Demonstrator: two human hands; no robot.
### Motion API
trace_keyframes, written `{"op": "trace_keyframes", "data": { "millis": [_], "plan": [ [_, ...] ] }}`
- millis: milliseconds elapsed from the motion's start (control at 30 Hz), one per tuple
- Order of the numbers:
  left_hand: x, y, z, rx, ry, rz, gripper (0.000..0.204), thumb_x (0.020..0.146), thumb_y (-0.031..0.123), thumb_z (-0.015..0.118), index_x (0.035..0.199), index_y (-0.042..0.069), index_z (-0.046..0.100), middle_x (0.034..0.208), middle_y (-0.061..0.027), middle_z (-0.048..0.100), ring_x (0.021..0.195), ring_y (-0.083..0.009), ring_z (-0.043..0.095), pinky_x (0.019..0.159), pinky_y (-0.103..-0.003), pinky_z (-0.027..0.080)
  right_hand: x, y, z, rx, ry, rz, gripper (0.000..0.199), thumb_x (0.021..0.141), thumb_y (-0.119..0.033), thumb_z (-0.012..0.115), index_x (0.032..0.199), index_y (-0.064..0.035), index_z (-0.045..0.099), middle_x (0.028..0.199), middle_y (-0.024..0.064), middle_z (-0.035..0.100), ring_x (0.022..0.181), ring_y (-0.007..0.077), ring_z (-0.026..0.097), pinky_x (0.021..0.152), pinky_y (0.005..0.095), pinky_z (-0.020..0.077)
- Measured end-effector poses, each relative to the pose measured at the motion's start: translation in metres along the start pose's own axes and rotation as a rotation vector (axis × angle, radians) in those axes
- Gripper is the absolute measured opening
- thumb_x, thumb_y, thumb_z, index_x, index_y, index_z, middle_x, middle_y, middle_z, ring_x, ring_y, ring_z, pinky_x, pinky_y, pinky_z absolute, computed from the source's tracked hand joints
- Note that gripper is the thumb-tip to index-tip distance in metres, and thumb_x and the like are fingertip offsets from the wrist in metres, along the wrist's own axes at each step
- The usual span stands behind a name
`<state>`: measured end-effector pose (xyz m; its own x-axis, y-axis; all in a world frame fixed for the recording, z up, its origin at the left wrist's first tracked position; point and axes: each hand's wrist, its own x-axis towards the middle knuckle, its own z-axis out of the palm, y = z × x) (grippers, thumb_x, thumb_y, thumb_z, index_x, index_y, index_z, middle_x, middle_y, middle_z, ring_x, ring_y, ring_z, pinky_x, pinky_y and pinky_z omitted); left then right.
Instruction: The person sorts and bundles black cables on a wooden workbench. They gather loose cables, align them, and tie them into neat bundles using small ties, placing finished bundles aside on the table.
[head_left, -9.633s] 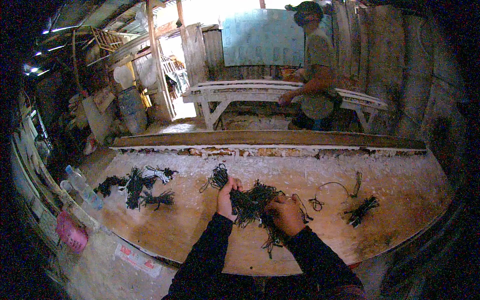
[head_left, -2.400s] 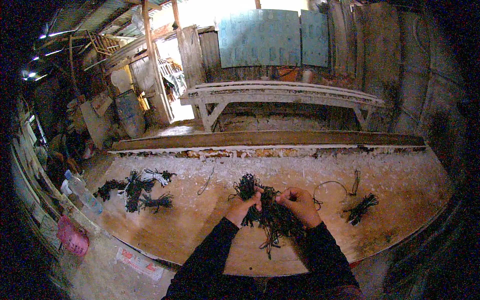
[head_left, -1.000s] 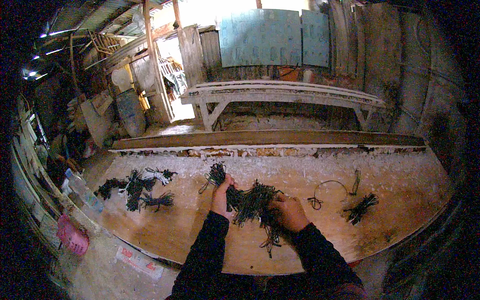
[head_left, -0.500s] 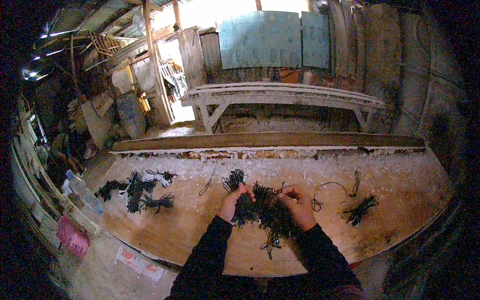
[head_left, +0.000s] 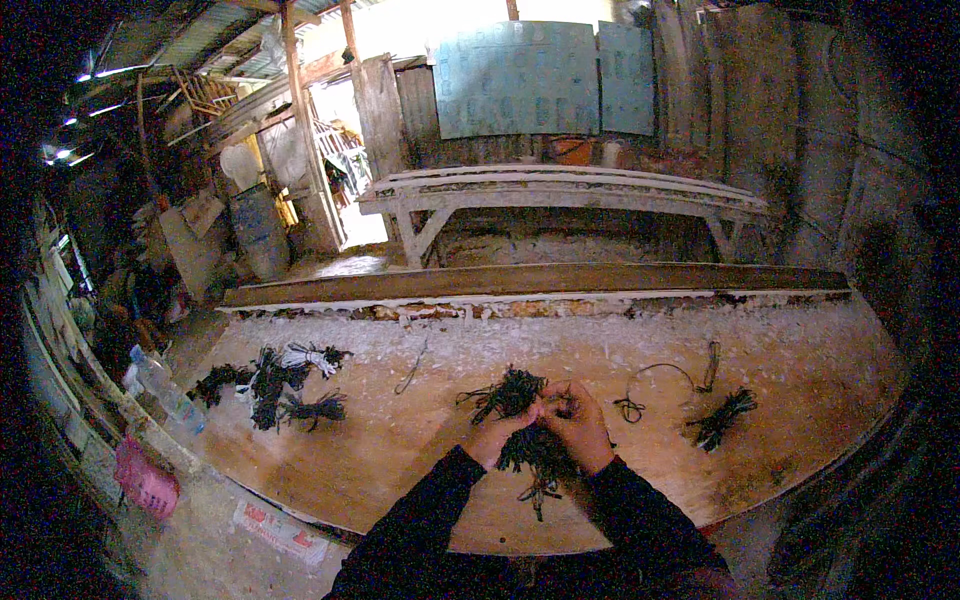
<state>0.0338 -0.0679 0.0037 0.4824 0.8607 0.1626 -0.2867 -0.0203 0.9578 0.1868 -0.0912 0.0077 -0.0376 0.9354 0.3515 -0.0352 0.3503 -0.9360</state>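
Observation:
My left hand (head_left: 492, 438) is closed around a bundle of dark cords (head_left: 510, 392), whose loops stick out above my fingers. Against it, my right hand (head_left: 582, 428) is closed too, its fingertips meeting the left ones. A small dark tuft shows at the right fingers, but what exactly they pinch is hard to make out. Below both hands lies a loose heap of dark cords (head_left: 540, 452) on the wooden tabletop (head_left: 400, 480), partly covered by my fingers. Tied bundles of dark cord (head_left: 268, 385) lie to the left, one bundle being whitish (head_left: 312, 357).
One more dark bundle (head_left: 722, 418) rests at the right, near a loose curved cord (head_left: 660, 368). A thin cord loop (head_left: 412, 368) lies at centre-left. A raised board (head_left: 540, 282) edges the table's far side. A plastic bottle (head_left: 168, 390) and pink basket (head_left: 146, 478) stand off the left edge.
My hands have come together, the left moving right towards the right one. The bundle in my left hand has tilted and shifted right, above the loose heap.

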Motion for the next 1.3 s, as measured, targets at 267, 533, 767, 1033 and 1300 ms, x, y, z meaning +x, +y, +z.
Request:
{"op": "trace_keyframes", "data": {
  "millis": [267, 533, 767, 1033, 1300],
  "plan": [
    [-0.002, 0.008, 0.01, 0.057, 0.092, 0.064, 0.034, 0.083, 0.017, 0.06, 0.114, 0.006, 0.051, 0.106, -0.003, 0.058, 0.097, -0.0139, 0.054, 0.085, -0.028, 0.042, -0.002, 0.005, 0.002, 0.063, -0.082, 0.076, 0.021, 0.08, 0.001, 0.059, 0.1, -0.0015, 0.053, 0.093, 0.004, 0.058, 0.085, 0.0112, 0.057, 0.077, 0.0238, 0.0456],
    [0.002, 0.001, 0.004, 0.132, 0.173, 0.07, 0.039, 0.08, 0.013, 0.063, 0.115, 0.007, 0.047, 0.101, -0.0002, 0.057, 0.091, -0.0116, 0.054, 0.08, -0.026, 0.044, -0.003, 0.005, 0.005, -0.027, -0.127, -0.014, 0.026, 0.081, 0.003, 0.054, 0.106, -0.0027, 0.051, 0.1, 0.0053, 0.057, 0.096, 0.0148, 0.054, 0.084, 0.0276, 0.044],
    [-0.004, 0.019, 0.01, 0.34, 0.141, 0.094, 0.042, 0.076, 0.018, 0.067, 0.113, 0.006, 0.052, 0.105, -0.0032, 0.059, 0.098, -0.0146, 0.054, 0.086, -0.029, 0.042, -0.007, -0.002, 0.005, -0.276, -0.07, -0.158, 0.024, 0.078, 0.006, 0.056, 0.1, -0.0022, 0.052, 0.1, 0.0065, 0.057, 0.1, 0.0154, 0.054, 0.086, 0.0275, 0.043],
    [0.006, 0.003, -0.005, 0.023, 0.189, -0.09, 0.03, 0.082, 0.028, 0.061, 0.103, 0.007, 0.057, 0.092, -0.0021, 0.062, 0.081, -0.0137, 0.059, 0.071, -0.028, 0.048, -0.006, -0.02, 0.003, -0.305, 0.012, -0.198, 0.013, 0.076, 0.003, 0.061, 0.083, -0.0028, 0.051, 0.083, 0.0067, 0.059, 0.079, 0.0149, 0.057, 0.072, 0.0277, 0.0461],
    [0.013, 0.012, -0.048, -0.407, 0.539, 0.086, 0.03, 0.085, 0.032, 0.058, 0.103, 0.008, 0.053, 0.066, 0.0044, 0.046, 0.06, -0.0086, 0.046, 0.056, -0.023, 0.041, 0.008, -0.019, -0.018, -0.604, -0.014, -0.228, 0.014, 0.072, -0.002, 0.062, 0.084, -0.0079, 0.06, 0.08, 0.0075, 0.059, 0.075, 0.0202, 0.058, 0.067, 0.0311, 0.0464]
  ]
}}
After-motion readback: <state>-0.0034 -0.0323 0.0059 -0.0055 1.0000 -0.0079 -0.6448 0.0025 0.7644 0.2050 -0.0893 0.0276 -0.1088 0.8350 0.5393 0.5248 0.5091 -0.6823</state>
